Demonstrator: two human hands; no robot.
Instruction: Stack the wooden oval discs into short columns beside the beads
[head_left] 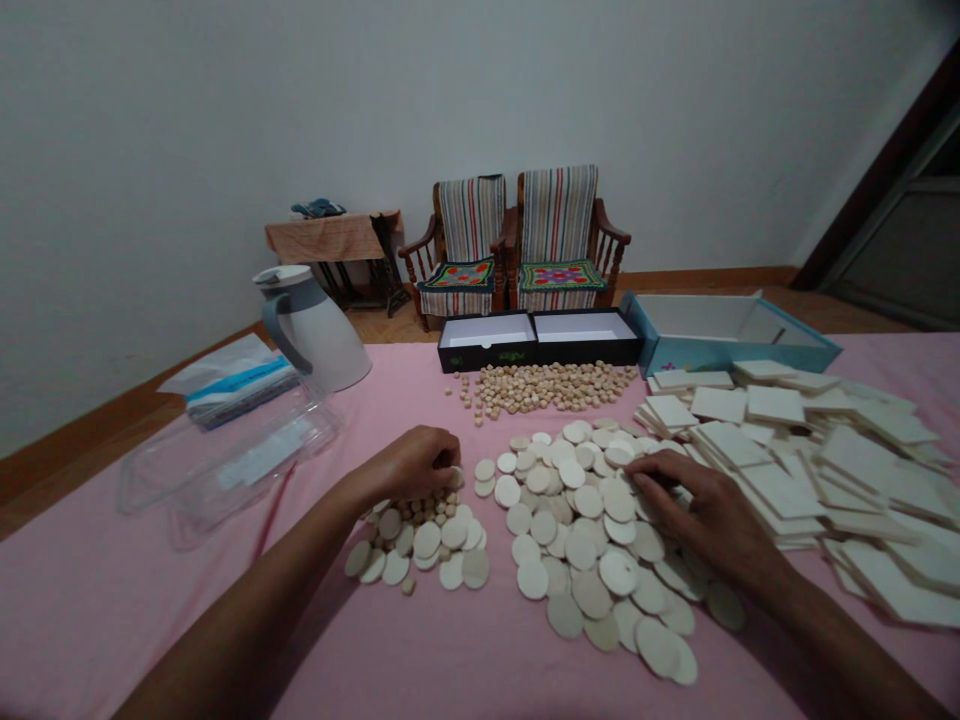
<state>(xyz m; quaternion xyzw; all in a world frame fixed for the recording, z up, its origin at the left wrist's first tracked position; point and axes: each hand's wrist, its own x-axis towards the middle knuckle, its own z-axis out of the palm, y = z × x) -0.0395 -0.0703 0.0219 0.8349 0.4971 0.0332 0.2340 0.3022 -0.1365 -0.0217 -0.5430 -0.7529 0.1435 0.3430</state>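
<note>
Head view: left hand [401, 465] curled on one wooden disc pile [416, 540], right hand [709, 510] half-open on another [592, 540].

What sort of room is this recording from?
Likely a domestic room: two wooden armchairs with striped cushions, a white insulated jug and a pink cloth-covered table.
</note>
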